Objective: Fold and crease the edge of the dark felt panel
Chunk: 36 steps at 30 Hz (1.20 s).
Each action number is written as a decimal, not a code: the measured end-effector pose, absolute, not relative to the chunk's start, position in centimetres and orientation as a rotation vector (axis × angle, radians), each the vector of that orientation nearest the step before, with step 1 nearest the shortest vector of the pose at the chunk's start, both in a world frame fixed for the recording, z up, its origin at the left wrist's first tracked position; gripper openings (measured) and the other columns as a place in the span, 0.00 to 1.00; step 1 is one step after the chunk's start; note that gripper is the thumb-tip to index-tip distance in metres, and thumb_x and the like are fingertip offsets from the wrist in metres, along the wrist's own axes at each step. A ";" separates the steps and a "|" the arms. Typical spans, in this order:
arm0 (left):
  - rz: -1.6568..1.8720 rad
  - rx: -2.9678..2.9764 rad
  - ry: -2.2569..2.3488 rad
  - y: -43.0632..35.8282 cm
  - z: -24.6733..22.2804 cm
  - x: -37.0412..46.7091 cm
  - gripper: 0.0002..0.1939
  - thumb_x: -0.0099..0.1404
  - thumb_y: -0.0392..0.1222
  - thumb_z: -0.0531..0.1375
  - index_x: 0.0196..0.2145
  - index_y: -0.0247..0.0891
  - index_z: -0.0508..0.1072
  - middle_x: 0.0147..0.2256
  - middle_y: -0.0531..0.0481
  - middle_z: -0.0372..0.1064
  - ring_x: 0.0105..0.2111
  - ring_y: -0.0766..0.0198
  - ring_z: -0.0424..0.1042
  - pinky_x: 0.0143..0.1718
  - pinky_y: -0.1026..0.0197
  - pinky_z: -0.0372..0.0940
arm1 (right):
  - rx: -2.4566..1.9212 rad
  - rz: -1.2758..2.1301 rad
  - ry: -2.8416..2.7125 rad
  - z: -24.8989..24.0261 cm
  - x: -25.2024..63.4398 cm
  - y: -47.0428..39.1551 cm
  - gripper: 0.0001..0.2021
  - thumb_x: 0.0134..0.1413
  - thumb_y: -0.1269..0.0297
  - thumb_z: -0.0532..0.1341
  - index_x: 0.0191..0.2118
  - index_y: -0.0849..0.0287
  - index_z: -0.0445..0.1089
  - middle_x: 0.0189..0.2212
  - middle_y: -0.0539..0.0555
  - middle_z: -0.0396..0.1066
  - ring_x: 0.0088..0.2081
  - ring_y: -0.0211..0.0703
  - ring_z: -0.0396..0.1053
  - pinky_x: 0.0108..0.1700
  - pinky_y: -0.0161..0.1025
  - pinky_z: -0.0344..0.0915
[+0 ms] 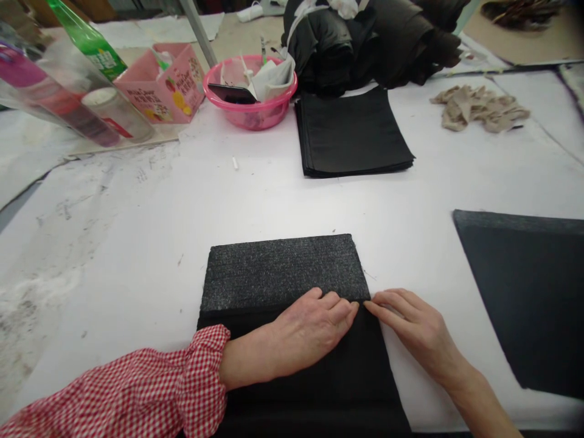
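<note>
Should our left hand (314,322), curled on the black cloth (319,383) with its grip hard to tell, drag sideways, the edge our right hand (420,325) pinches could pucker or skew. The cloth lies on the worktop (150,255) before us, plain black with a speckled grey band (283,271) across its far end.

On the table (150,243), a fabric panel (314,389) is laid in front, and a second panel (538,298) is placed to its right. Behind the first, a stack of fabric sheets (351,131) is set between a basin (253,117), in which a phone (232,94) is held, on the left and cloth strips (479,108) on the right. Farther left, a carton (150,100) is stood.
</note>
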<state>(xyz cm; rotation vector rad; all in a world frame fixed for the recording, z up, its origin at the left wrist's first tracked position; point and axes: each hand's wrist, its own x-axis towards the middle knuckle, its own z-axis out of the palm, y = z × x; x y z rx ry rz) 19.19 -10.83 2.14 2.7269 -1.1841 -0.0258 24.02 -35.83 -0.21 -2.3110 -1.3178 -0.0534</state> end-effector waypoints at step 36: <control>-0.036 2.998 -0.691 1.3 0.9 9.7 0.22 0.70 0.29 0.50 0.60 0.33 0.60 0.46 0.44 0.65 0.43 0.58 0.63 0.43 0.54 0.61 | -2.555 -0.204 -1.026 -1.5 20.8 -36.5 0.26 0.62 0.79 0.51 0.61 0.46 0.61 0.53 0.53 0.65 0.51 0.47 0.63 0.53 0.50 0.63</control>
